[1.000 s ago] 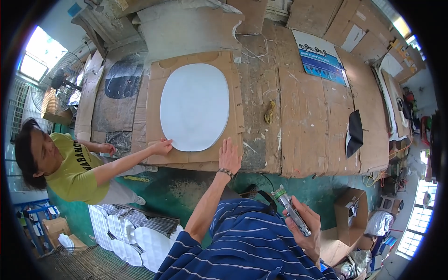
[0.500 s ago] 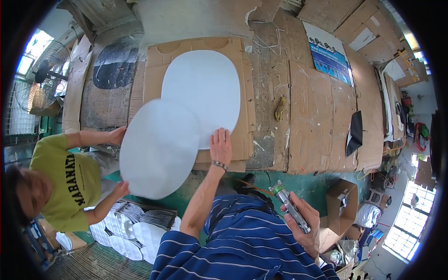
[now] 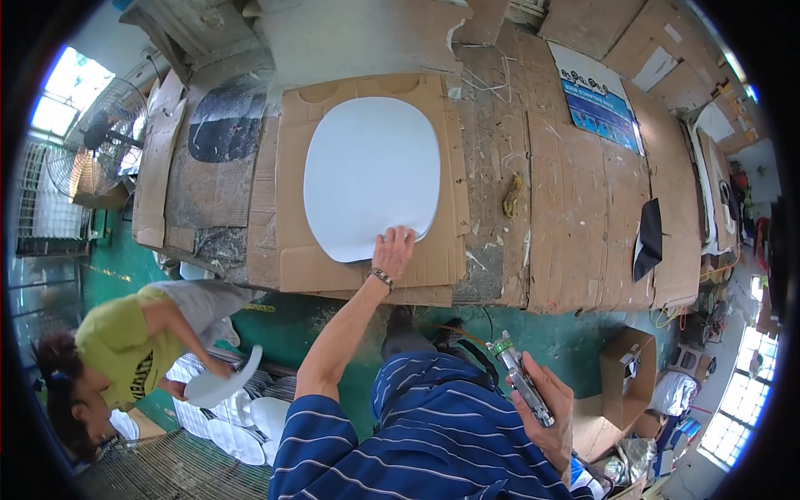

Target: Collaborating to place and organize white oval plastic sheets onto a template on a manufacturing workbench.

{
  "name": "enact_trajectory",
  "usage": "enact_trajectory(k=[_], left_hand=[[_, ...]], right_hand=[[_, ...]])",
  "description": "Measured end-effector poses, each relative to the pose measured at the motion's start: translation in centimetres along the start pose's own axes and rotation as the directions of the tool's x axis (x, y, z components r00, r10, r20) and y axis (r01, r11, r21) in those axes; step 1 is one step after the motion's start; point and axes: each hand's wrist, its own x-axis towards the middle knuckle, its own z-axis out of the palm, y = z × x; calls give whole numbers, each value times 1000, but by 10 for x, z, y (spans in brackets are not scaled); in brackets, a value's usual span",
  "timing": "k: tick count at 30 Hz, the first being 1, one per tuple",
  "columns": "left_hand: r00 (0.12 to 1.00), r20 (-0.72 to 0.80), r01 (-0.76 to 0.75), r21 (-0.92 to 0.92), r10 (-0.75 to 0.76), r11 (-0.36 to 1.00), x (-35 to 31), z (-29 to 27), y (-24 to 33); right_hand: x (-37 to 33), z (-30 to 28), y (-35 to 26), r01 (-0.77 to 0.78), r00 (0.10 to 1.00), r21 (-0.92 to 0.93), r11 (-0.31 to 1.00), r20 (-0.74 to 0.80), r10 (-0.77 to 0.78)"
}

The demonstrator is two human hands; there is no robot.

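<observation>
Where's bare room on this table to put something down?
Mostly bare cardboard lies between the yellowish scrap and the black piece, below the printed sheet. The stained stretch left of the cardboard mat looks bare. Crowded: the mat itself, with the white oval panel and your left hand.

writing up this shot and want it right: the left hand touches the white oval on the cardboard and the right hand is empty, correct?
Not quite: the right hand isn't empty. The head view shows it holding a metallic tool. The left hand does touch the white oval on the cardboard.
</observation>
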Motion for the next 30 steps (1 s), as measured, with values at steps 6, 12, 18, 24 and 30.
enact_trajectory(k=[6,12,18,24,30], left_hand=[[991,55,124,-82,-120,989,-31,-22,21],[939,48,336,-333,-340,881,-112,-38,95],[890,45,450,-241,-453,860,-75,-15,28],[879,115,478,-218,-464,851,-91,-9,24],[883,147,469,-254,-445,846,-92,-15,24]], right_hand=[[-14,-7,19,82,996,-10,997,43,-81],[-2,-4,18,175,980,-4,984,99,-174],[14,17,-16,268,963,-47,962,24,-267],[19,30,-25,227,972,-108,968,79,-220],[30,40,-28,242,968,-59,969,91,-236]])
